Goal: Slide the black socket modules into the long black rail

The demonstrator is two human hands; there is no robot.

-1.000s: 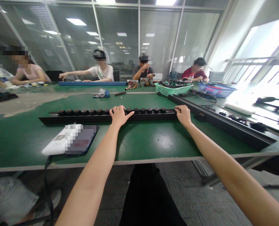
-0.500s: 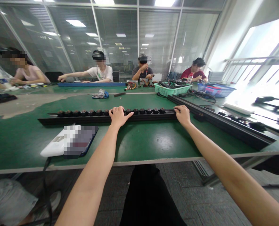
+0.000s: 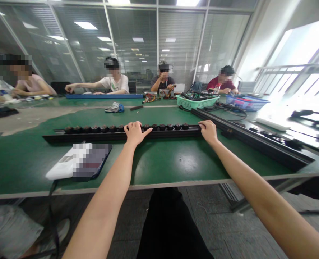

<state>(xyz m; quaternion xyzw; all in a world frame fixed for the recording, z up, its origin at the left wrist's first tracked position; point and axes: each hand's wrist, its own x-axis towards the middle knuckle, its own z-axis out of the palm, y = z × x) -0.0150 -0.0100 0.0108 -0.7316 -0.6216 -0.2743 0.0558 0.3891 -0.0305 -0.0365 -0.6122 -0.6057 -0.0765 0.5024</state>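
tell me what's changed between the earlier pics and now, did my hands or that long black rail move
Nothing on the near side of the table has visibly changed; the view has only drifted slightly. The left hand is still over the middle of the long black rail, the right hand still at its right end. The green basket also stayed put.

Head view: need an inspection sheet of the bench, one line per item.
Surface: green tabletop, large tan patch far left.
Job's things: black rail, row of dark round parts along it; second rail angled at right.
Clutter: crumpled cloth, filled green basket, white item.
Grip: left hand over the rail's middle, thumb spread; right hand at its right end.
Cables: dark loops beside the basket.
Surroundings: people seated opposite; glass wall.
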